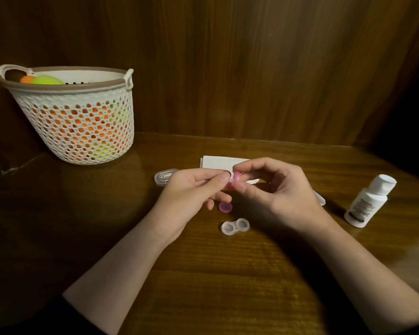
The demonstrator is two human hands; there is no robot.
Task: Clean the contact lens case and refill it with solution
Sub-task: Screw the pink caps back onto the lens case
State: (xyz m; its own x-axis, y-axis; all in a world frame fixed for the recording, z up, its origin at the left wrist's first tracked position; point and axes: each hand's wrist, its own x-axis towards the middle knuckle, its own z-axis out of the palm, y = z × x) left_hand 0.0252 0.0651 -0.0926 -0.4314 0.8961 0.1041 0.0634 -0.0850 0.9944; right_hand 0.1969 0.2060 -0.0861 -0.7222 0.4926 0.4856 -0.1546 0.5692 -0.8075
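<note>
Both hands are up over the table [228, 274], close together. The right hand [283, 189] pinches a pink cap [235, 180] between thumb and finger. The left hand [191, 189] has its fingers curled, with the fingertips right at the cap. It may hold a bit of tissue there, but that spot is too small to tell.

The case [235, 226] lies on the table just below the hands. It is clear, with two round cups, and both cups are open. The other cap [225, 206] lies flat on the table between the case and the hands.

A white tissue [218, 162] lies behind the hands. The bottle [369, 201] stands well off to the right, and its lid looks shut. A small clear box [165, 176] sits by the left hand. A basket [75, 117] with bright balls stands far to the left.

So the caps are off, and that part is done. One cap looks like it is being wiped now (that is my guess). The cups look dry, though I cannot be sure. Still to do: finish the cleaning, open the bottle, fill both cups, and screw the caps back on.
</note>
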